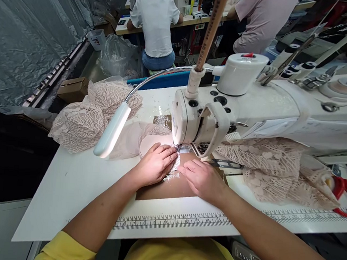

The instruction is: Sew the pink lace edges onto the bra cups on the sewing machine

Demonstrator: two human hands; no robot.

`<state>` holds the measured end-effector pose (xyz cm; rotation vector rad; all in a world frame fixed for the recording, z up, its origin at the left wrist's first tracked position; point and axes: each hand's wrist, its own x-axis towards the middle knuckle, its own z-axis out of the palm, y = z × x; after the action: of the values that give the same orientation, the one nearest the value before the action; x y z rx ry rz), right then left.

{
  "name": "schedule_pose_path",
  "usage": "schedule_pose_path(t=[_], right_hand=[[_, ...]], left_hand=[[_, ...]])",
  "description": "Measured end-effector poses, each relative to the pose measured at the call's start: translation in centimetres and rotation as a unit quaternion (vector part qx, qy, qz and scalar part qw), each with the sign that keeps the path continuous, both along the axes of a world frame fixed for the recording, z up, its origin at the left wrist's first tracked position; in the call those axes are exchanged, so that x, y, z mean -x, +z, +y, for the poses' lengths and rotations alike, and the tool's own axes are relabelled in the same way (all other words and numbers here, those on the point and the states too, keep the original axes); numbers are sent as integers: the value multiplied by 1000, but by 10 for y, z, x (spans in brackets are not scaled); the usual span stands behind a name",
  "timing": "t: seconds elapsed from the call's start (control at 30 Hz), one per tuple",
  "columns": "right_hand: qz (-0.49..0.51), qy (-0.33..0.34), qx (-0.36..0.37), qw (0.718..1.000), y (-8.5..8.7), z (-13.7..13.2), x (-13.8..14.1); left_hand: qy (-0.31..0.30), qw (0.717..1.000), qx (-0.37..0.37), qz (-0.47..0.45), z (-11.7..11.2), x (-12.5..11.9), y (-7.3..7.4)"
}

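A white sewing machine (192,115) stands over the work, its needle area close to my fingertips. My left hand (156,164) lies flat, fingers stretched out, on a pale pink fabric piece (151,141) beside the presser foot. Under and between my hands shows a light, shiny strip of the work (175,162). My right hand (204,179) is closed, its thumb and forefinger pinching the near right edge of that strip. Beneath both lies a brown sheet (166,191). A slim grey tool (227,164) rests just behind my right hand.
Lace fabric lies heaped at the left (78,125) and right of the machine (272,168). A lamp (112,129) on a bent neck hangs over the table (77,190). Red-handled scissors (345,195) lie at far right. A ruler tape (170,221) runs along the front edge. Two people sit beyond.
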<state>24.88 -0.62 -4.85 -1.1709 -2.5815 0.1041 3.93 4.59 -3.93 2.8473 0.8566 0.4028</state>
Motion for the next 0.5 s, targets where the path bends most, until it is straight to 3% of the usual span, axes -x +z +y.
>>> schedule_pose_path(t=[0.27, 0.5], right_hand=[[-35, -74, -46, 996, -1, 7, 5], [-54, -134, -24, 989, 3, 12, 13]], left_hand=[[-4, 1000, 2, 8, 2, 4, -2], [5, 1000, 2, 16, 8, 5, -4]])
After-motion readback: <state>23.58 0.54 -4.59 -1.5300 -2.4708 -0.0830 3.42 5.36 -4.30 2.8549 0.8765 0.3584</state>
